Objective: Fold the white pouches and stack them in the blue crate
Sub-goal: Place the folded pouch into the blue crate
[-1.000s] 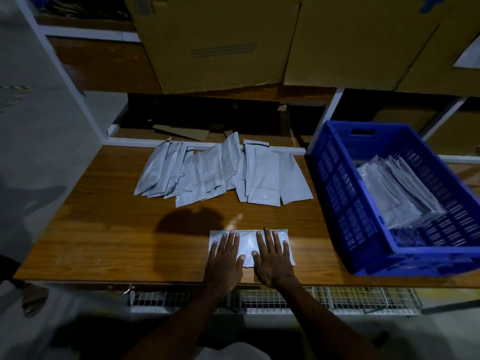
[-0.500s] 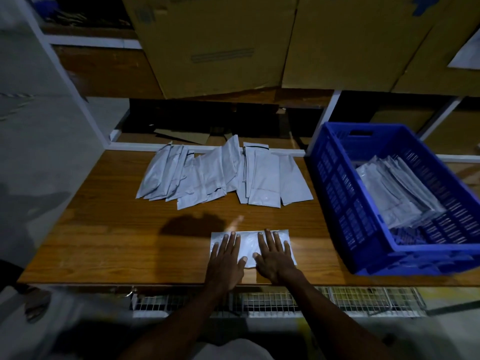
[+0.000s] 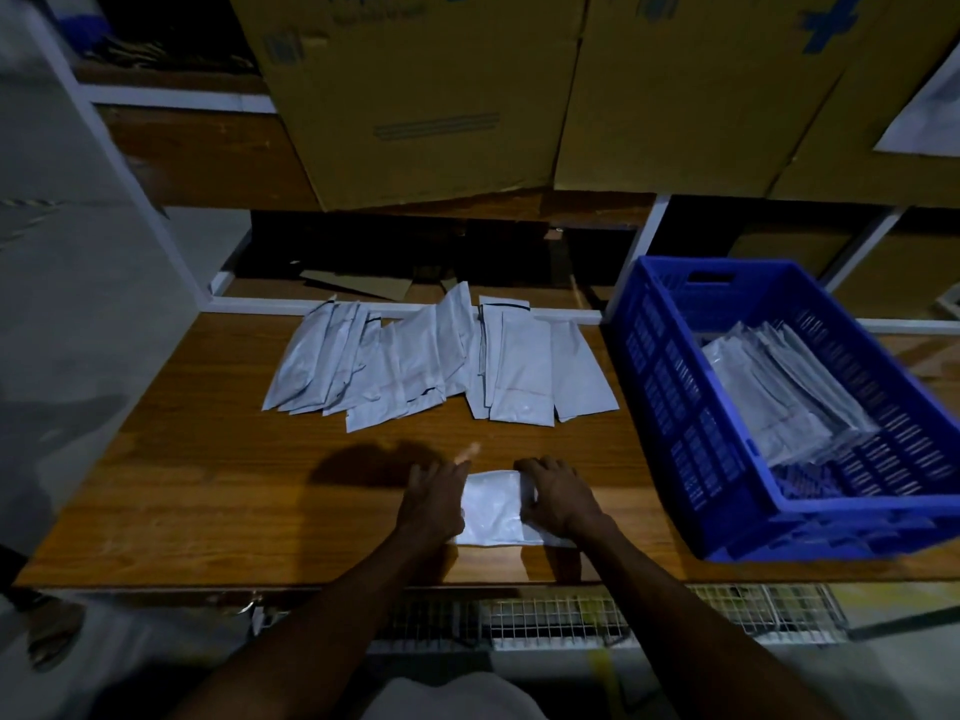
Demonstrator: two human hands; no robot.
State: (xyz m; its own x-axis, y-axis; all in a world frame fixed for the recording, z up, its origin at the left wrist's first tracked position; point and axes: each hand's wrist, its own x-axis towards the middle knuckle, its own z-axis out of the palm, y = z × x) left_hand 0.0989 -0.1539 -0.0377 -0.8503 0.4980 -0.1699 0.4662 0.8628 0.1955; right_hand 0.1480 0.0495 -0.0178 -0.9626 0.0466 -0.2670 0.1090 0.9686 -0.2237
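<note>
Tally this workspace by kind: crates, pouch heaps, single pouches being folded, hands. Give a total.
Blue crate: 1
Pouch heaps: 2 (table heap, crate heap)
Single pouch being folded: 1
Hands: 2 (left hand, right hand)
Total: 6

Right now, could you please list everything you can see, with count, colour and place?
pouch being folded: one, white, near table edge, between both hands
loose pouches: overlapping spread, count unclear, white, far side of table
crate: one, blue, right end of table
stacked pouches: pile, count unclear, white, inside crate
table: one, brown wood
boxes: at least two, tan cardboard, shelf above
wire grid: one, white, below table's near edge
left hand: on pouch's left end
right hand: fingers curled over pouch's right end
</note>
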